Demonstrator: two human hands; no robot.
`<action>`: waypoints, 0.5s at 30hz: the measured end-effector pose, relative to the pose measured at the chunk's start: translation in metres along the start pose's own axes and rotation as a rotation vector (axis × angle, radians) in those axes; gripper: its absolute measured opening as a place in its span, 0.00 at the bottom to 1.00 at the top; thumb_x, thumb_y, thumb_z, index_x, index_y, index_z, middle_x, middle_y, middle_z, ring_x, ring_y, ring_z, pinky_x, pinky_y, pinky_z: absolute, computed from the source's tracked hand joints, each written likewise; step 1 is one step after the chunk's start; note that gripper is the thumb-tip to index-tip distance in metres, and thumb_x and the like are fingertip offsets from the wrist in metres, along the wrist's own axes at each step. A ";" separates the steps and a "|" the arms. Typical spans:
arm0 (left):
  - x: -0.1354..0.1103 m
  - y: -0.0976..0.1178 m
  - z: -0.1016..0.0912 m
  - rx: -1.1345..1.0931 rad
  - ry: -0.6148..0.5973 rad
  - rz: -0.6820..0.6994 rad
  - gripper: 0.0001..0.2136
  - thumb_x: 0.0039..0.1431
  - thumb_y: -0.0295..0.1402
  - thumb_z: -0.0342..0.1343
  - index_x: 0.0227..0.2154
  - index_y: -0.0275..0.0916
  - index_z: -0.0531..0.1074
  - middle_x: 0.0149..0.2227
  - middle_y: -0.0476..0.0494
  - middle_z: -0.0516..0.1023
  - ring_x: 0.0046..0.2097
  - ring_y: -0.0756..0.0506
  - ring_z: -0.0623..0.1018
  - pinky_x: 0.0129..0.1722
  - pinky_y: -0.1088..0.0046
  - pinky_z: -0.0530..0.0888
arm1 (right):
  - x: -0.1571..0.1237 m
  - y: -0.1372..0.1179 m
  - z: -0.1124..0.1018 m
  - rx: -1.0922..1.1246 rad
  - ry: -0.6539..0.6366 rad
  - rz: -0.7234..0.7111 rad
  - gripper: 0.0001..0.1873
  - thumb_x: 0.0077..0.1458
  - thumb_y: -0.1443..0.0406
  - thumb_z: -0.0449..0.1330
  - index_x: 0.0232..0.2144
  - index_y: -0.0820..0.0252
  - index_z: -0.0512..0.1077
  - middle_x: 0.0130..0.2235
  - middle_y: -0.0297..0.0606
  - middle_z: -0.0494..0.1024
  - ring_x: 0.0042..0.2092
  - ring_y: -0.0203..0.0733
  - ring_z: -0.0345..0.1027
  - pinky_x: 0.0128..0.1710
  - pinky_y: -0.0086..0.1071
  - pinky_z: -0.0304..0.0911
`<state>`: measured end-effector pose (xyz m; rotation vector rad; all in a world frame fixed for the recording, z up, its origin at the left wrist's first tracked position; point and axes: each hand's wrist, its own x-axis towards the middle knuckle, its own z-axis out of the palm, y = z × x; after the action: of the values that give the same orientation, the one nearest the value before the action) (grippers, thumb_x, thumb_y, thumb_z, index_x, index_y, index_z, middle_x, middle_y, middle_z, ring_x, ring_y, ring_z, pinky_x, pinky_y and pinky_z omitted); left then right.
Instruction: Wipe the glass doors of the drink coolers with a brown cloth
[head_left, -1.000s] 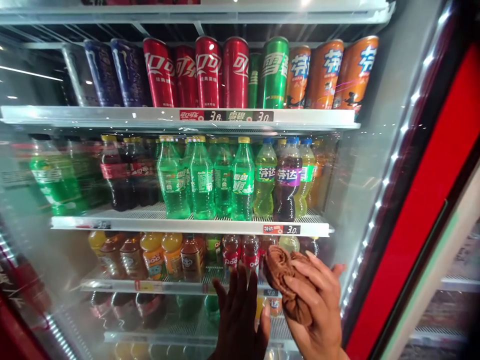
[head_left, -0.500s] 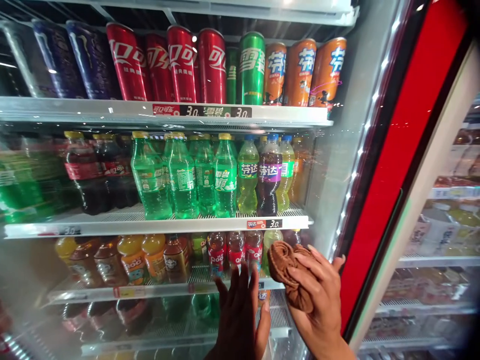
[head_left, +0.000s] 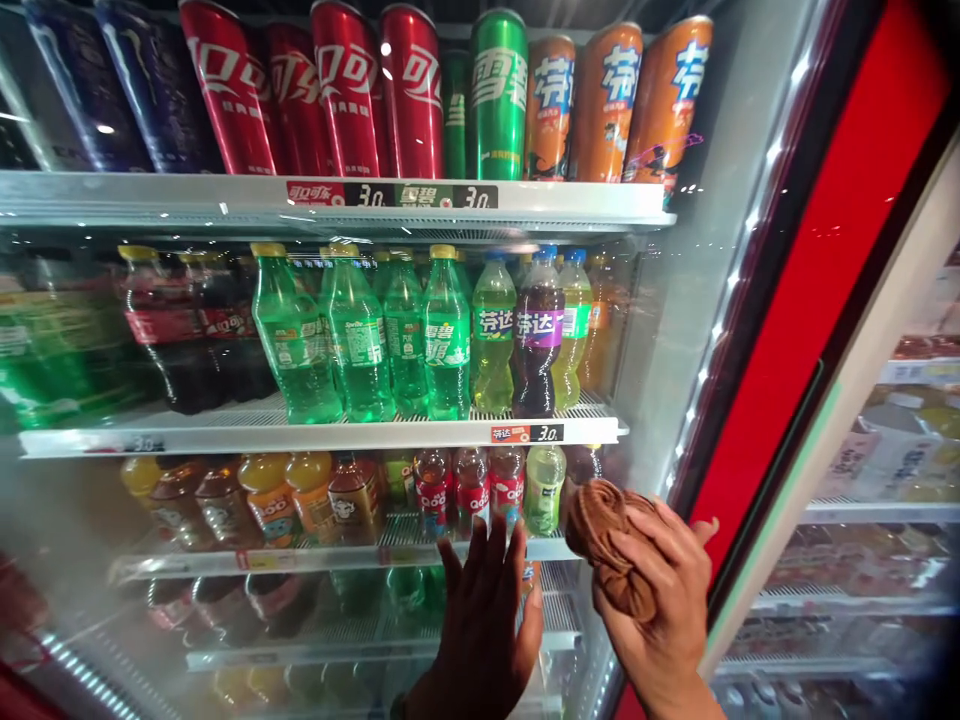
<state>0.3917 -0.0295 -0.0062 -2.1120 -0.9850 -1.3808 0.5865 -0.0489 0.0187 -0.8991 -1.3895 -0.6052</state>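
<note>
Gripping the bunched brown cloth point(head_left: 600, 525) in the curled fingers of my right hand point(head_left: 661, 605), just right of a pale green bottle point(head_left: 544, 495), I raise my left hand point(head_left: 486, 620), fingers slightly spread, their tips before red-labelled bottles point(head_left: 471, 488) on a cooler shelf point(head_left: 330, 562).

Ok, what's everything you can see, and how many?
Slatted shelves: several, white, centre
Tall metal cans: at least twelve, red, orange, green, blue, silver, uppermost visible shelf
Curvy plastic bottles: many, green, dark, yellowish, second shelf
Small plastic bottles: many, orange, brown, red-labelled, lower shelves
Long straight panel: one, red, right
Packaged drinks: many, pale, far right
Folded fabric cloth: one, brown, lower right
Left hand: one, shadowed, lower middle
Right hand: one, brightly lit, gripping the cloth
</note>
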 end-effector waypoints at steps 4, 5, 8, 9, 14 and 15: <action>-0.011 -0.004 -0.001 0.033 -0.025 0.007 0.37 0.66 0.32 0.58 0.73 0.35 0.50 0.73 0.37 0.54 0.76 0.40 0.47 0.76 0.51 0.36 | -0.048 -0.006 0.006 0.010 -0.017 0.018 0.19 0.54 0.72 0.66 0.48 0.57 0.74 0.57 0.45 0.73 0.67 0.56 0.63 0.73 0.65 0.44; -0.013 -0.005 0.000 0.034 -0.026 0.019 0.36 0.66 0.30 0.56 0.73 0.35 0.50 0.73 0.37 0.53 0.76 0.40 0.47 0.76 0.51 0.37 | -0.055 -0.013 0.010 0.022 -0.050 -0.013 0.17 0.55 0.73 0.64 0.47 0.57 0.75 0.56 0.44 0.73 0.68 0.56 0.61 0.74 0.63 0.44; -0.018 -0.007 0.001 0.022 -0.013 0.051 0.35 0.65 0.25 0.53 0.73 0.32 0.48 0.73 0.37 0.50 0.76 0.40 0.47 0.76 0.50 0.38 | -0.051 -0.028 0.022 0.030 -0.144 -0.113 0.17 0.57 0.75 0.59 0.47 0.56 0.76 0.54 0.42 0.75 0.71 0.54 0.57 0.75 0.59 0.43; -0.019 -0.008 0.001 0.018 -0.008 0.049 0.36 0.65 0.26 0.53 0.73 0.32 0.48 0.73 0.37 0.51 0.76 0.40 0.48 0.76 0.50 0.38 | -0.044 -0.029 0.023 0.025 -0.149 -0.124 0.17 0.57 0.74 0.59 0.47 0.56 0.76 0.53 0.41 0.76 0.71 0.54 0.57 0.75 0.60 0.42; -0.027 -0.011 -0.001 0.011 -0.034 0.007 0.38 0.64 0.30 0.60 0.73 0.35 0.49 0.73 0.37 0.54 0.76 0.40 0.48 0.76 0.48 0.37 | -0.033 -0.009 0.005 -0.014 -0.085 -0.049 0.17 0.56 0.71 0.65 0.48 0.55 0.75 0.54 0.42 0.75 0.69 0.55 0.60 0.74 0.65 0.43; -0.030 -0.012 -0.001 0.010 -0.042 0.000 0.39 0.64 0.31 0.61 0.73 0.35 0.49 0.73 0.36 0.54 0.76 0.39 0.48 0.75 0.48 0.37 | -0.042 -0.007 0.002 -0.021 -0.081 -0.030 0.17 0.55 0.71 0.66 0.48 0.56 0.74 0.55 0.43 0.75 0.69 0.56 0.60 0.74 0.65 0.43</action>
<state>0.3746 -0.0322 -0.0338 -2.1417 -1.0056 -1.3345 0.5749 -0.0571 -0.0211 -0.9297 -1.4743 -0.6131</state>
